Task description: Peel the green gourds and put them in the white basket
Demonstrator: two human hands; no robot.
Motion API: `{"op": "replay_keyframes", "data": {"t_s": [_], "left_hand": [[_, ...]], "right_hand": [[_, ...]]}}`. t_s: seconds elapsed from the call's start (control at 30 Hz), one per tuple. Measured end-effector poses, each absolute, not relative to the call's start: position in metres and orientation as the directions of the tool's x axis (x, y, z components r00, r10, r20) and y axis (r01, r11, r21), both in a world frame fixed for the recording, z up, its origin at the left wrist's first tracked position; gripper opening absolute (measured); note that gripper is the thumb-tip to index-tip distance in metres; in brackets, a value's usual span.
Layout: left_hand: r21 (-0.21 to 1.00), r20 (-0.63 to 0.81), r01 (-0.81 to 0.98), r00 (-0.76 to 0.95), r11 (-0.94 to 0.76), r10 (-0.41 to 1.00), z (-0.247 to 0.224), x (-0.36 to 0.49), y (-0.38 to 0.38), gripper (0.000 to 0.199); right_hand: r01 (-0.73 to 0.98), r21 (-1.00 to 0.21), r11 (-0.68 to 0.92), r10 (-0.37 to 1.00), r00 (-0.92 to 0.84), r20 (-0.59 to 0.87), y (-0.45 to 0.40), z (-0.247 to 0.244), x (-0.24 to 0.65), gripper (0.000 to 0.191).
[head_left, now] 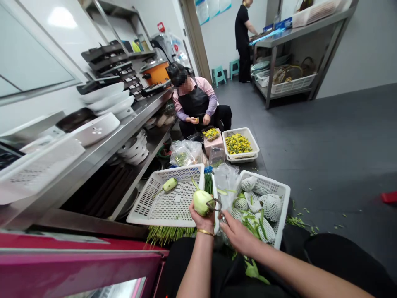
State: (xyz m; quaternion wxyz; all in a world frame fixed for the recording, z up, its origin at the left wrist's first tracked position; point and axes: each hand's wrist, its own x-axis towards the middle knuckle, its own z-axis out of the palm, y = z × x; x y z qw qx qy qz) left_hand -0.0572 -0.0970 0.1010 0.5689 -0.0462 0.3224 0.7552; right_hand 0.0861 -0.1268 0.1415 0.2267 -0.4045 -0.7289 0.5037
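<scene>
My left hand (201, 221), with a gold bangle at its wrist, is wrapped round a partly peeled, pale green gourd (202, 202) whose stem points away from me. A metal peeler (218, 205) is gripped in my right hand (234, 231), its head against the gourd's right side. On the left lies a white slotted basket (149, 203) with another peeled gourd (170, 184) in it. Several gourds in white foam nets (272, 208) fill a second white basket (287, 198) at the right, with green peelings (257, 223) on top.
Facing me, a seated person (195, 99) handles yellow-flowered greens beside a white tray (254, 142). Long green stalks (172, 235) stick out under the left basket. A steel shelf (133, 124) with white dishes runs along the left. Scraps (305, 223) litter the floor. Another person (242, 37) stands behind.
</scene>
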Motion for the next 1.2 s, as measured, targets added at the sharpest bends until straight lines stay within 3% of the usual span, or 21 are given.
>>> {"op": "replay_keyframes", "data": {"t_s": [0.2,0.37,0.47,0.63,0.83,1.2], "left_hand": [[0.464,-0.443,-0.869,-0.395,-0.171,0.805,0.096,-0.069,-0.085,0.035],[0.514,-0.499,-0.837,-0.468,-0.186,0.729,0.102,-0.111,-0.063,0.032],[0.526,-0.461,-0.837,-0.428,-0.149,0.777,0.107,-0.133,-0.055,0.034],[0.603,-0.324,-0.796,-0.301,-0.049,0.897,0.106,-0.113,-0.05,0.04],[0.651,-0.332,-0.759,-0.244,0.034,0.911,0.105,-0.081,-0.042,0.045],[0.615,-0.38,-0.782,-0.409,-0.104,0.83,0.11,-0.094,-0.042,0.041]], "right_hand": [[0.367,-0.919,0.145,0.759,-0.637,-0.135,-0.136,0.114,0.112,0.031],[0.481,-0.871,0.103,0.81,-0.549,-0.207,-0.09,0.073,0.155,0.039],[0.519,-0.852,0.07,0.851,-0.476,-0.22,-0.065,0.054,0.164,0.039],[0.431,-0.897,0.093,0.802,-0.567,-0.189,-0.057,0.093,0.142,0.04],[0.469,-0.859,0.205,0.79,-0.598,-0.138,-0.032,0.148,0.094,0.033],[0.504,-0.855,0.122,0.681,-0.669,-0.298,-0.102,0.088,0.121,0.038]]}}
